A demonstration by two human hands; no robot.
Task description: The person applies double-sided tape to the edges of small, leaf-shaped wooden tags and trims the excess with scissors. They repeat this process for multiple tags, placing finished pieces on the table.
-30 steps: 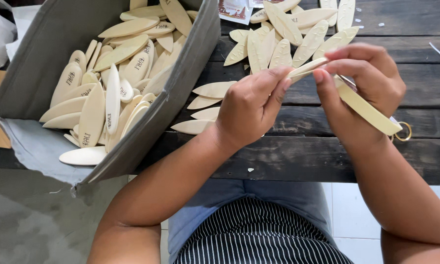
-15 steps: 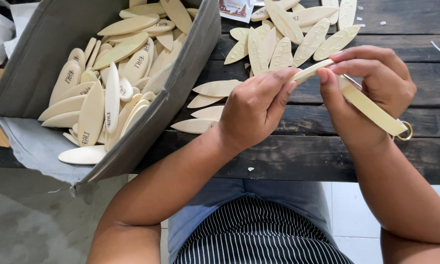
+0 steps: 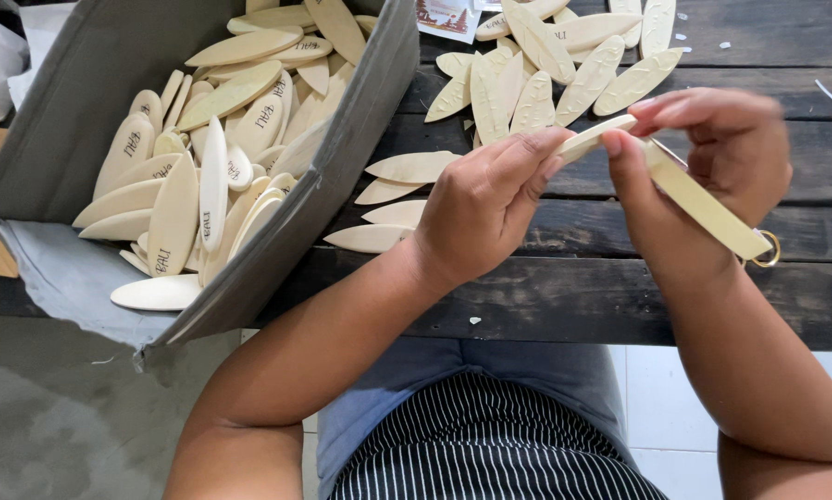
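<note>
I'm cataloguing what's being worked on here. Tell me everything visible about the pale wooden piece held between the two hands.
The wooden piece is a long, flat, pale cream slat of what looks like light wood, shaped like a slim surfboard with smooth edges. It is tilted, running from upper left down to lower right above the dark plank table. A small gold-coloured metal ring hangs at its lower right end. The right hand grips its middle, and the left hand pinches its upper left tip.
</note>
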